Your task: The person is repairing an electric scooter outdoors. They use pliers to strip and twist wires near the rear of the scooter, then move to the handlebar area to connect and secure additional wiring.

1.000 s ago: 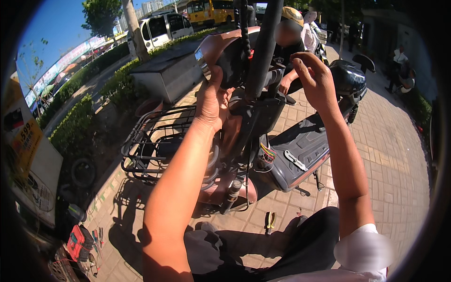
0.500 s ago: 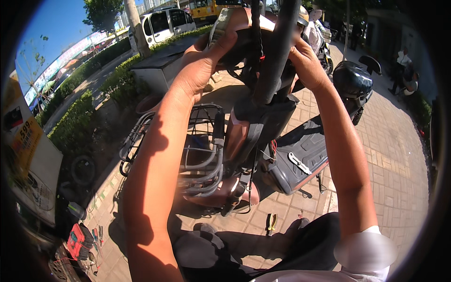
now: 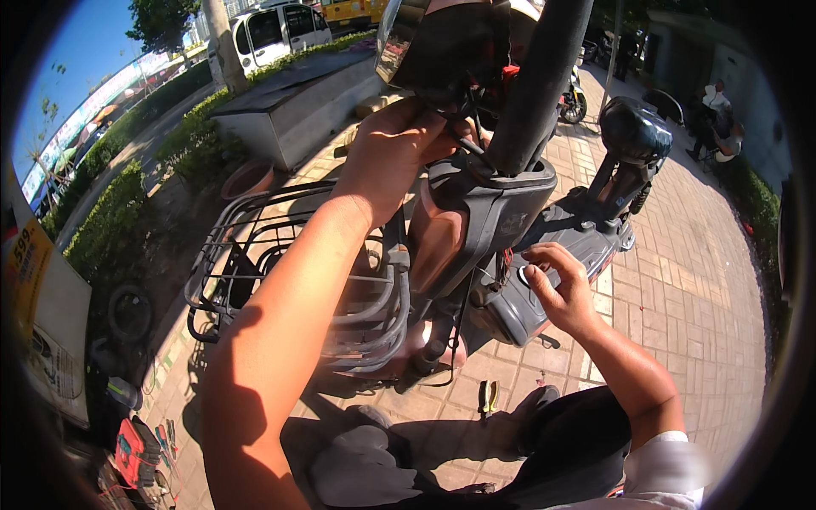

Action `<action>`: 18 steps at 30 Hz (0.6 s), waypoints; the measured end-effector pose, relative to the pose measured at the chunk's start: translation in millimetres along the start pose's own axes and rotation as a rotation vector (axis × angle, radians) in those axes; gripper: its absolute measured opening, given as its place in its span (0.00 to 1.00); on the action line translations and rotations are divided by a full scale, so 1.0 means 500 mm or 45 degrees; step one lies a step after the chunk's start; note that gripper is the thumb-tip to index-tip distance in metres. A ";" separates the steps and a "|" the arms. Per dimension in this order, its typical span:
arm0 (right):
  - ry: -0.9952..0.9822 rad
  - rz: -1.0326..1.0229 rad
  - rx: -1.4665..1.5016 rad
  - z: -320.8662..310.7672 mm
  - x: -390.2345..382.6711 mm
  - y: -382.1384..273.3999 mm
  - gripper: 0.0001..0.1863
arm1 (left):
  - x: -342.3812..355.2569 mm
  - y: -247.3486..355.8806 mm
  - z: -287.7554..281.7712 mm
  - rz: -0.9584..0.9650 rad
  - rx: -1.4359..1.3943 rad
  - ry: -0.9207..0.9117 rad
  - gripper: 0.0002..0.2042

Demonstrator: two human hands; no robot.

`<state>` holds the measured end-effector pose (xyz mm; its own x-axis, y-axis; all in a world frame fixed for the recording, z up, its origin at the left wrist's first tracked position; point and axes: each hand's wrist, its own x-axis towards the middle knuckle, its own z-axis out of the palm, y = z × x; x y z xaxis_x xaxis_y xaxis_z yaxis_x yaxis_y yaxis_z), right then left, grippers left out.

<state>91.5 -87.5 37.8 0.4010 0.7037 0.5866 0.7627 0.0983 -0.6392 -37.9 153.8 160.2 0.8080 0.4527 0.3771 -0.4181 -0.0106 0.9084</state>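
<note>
A pinkish-brown electric scooter point(image 3: 438, 229) with black panels stands in front of me. My left hand point(image 3: 395, 140) is up under its dark front cover point(image 3: 450, 59), fingers closed together beside the black cables point(image 3: 476, 151) at the steering column; what they pinch is hidden. Lower down, my right hand point(image 3: 563, 291) is over the black footboard point(image 3: 501, 310), thumb and forefinger apart. A white edge of the flat tool point(image 3: 522, 274) shows at its fingertips, the rest being covered by the hand. The thick black handlebar tube point(image 3: 544, 81) rises between both arms.
A wire basket point(image 3: 242, 259) is left of the column. Yellow-handled pliers point(image 3: 488, 397) lie on the paving by my feet. At lower left are a red tool case point(image 3: 136, 450) and several hand tools. The black seat point(image 3: 636, 132) stands behind the footboard.
My right hand has come down from the front cover to the white tool on the footboard. My left hand has shifted from the cover's edge to the cables beneath it.
</note>
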 end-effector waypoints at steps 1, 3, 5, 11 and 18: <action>-0.007 0.017 -0.005 0.014 -0.013 0.009 0.14 | -0.007 0.009 0.004 0.007 0.130 0.027 0.11; -0.073 -0.046 -0.069 0.029 -0.021 0.037 0.19 | -0.010 0.012 0.005 0.045 0.305 0.052 0.10; -0.122 -0.052 -0.042 0.041 -0.015 0.041 0.18 | -0.015 0.016 0.001 0.029 0.427 -0.008 0.10; -0.128 0.145 0.092 0.058 0.013 0.058 0.10 | -0.024 0.012 -0.001 0.036 0.492 -0.062 0.10; -0.182 -0.041 -0.011 0.058 0.019 0.065 0.08 | 0.004 -0.018 -0.058 0.046 -0.293 -0.343 0.15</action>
<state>105.6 -57.2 8.0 0.3003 0.7932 0.5298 0.7787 0.1169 -0.6164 -44.7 180.6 147.4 0.8588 0.2042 0.4699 -0.5059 0.1925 0.8408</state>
